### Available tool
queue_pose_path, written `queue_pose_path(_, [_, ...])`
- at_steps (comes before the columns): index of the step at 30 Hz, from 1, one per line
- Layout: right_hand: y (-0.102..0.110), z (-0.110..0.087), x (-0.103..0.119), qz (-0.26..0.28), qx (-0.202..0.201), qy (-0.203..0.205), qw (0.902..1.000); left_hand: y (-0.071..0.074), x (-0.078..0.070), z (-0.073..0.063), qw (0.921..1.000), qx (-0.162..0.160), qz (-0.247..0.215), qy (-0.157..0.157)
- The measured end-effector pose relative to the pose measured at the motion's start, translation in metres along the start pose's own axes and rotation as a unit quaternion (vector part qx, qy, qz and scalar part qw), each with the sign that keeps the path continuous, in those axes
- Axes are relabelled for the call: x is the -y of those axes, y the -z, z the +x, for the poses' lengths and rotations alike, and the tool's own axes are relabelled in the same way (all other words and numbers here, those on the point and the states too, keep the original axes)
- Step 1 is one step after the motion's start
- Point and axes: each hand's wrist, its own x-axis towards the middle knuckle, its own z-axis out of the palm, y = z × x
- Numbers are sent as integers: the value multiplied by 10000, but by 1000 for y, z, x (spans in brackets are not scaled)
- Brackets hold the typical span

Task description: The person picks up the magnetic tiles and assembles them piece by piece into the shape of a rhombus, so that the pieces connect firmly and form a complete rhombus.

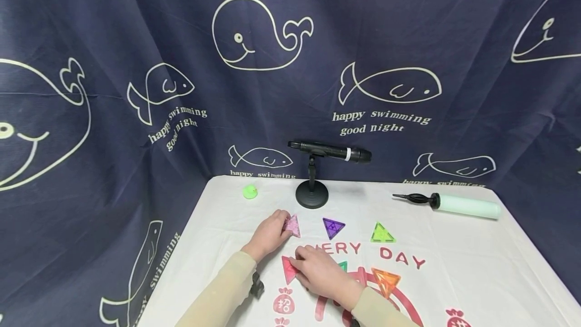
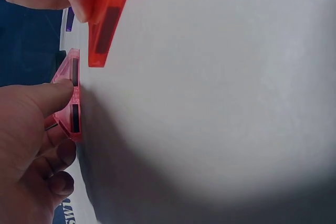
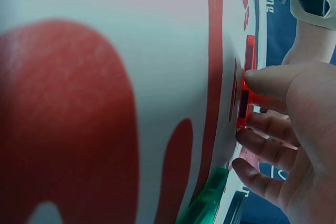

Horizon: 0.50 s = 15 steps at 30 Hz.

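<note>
My left hand (image 1: pixel 269 233) pinches a pink translucent triangular magnetic tile (image 1: pixel 294 226) between thumb and fingers. The left wrist view shows the thumb on that pink tile (image 2: pixel 75 114). Nearer me, my right hand (image 1: pixel 320 272) pinches a red triangular magnetic tile (image 1: pixel 288 269), whose right corner the fingers cover. In the right wrist view the red tile (image 3: pixel 249 85) stands edge-on in the fingers. A purple tile (image 1: pixel 333 227), a lime tile (image 1: pixel 382 234) and an orange tile (image 1: pixel 387 281) lie to the right. Behind the right hand, a dark green tile (image 1: pixel 343 266) is partly hidden.
A black microphone (image 1: pixel 333 151) sits on a round-based stand (image 1: pixel 311 195) at the back. A green toy duck (image 1: pixel 250 192) is at back left, a hand pump (image 1: pixel 467 207) at back right. Printed white cloth (image 1: pixel 481 256) covers the table; a dark curtain (image 1: pixel 290 100) hangs behind.
</note>
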Motion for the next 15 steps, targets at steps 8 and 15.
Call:
queue_pose_path(8, [-2, 2, -1, -311, -297, -243, 9988, 2, 0, -3, 9996, -228, -133, 110])
queue_pose_path(15, [0, 5, -2, -472, -343, -459, 9972, 2, 2, -6, 9982, -483, -349, 88])
